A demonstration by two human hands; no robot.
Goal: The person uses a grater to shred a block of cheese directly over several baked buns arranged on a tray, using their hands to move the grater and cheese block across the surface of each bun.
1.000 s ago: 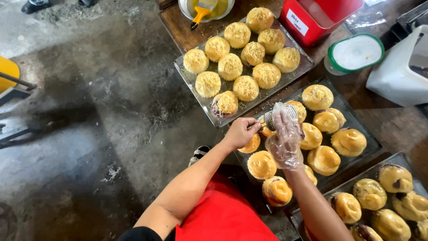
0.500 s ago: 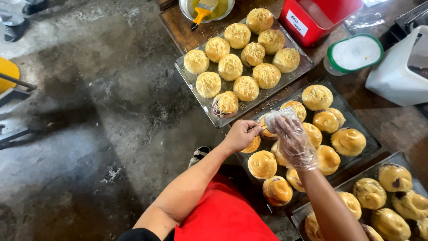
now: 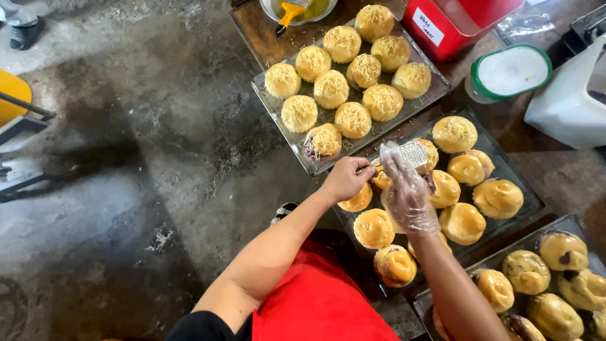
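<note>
My left hand [image 3: 346, 179] grips the handle of a small metal grater [image 3: 413, 153], held over the middle tray [image 3: 529, 203] of glossy golden buns. In a clear plastic glove, my right hand [image 3: 406, 196] curls against the grater's face with its fingertips at the grater's left edge. It seems to press a small piece of cheese there, mostly hidden by the glove. The bun [image 3: 454, 133] just behind the grater carries grated cheese. The other buns [image 3: 463, 222] on this tray look bare.
A far tray [image 3: 271, 104] holds several cheese-topped buns. A third tray [image 3: 571, 222] of buns sits at lower right. At the back are a bowl with a yellow brush [image 3: 290, 11], a red box [image 3: 454, 25], a green-rimmed lidded tub [image 3: 508, 72] and a white machine [image 3: 568, 101]. Concrete floor lies left.
My gloved right hand slid down the grater towards me and back up a little. The grater and my left hand stayed almost in place over the same buns.
</note>
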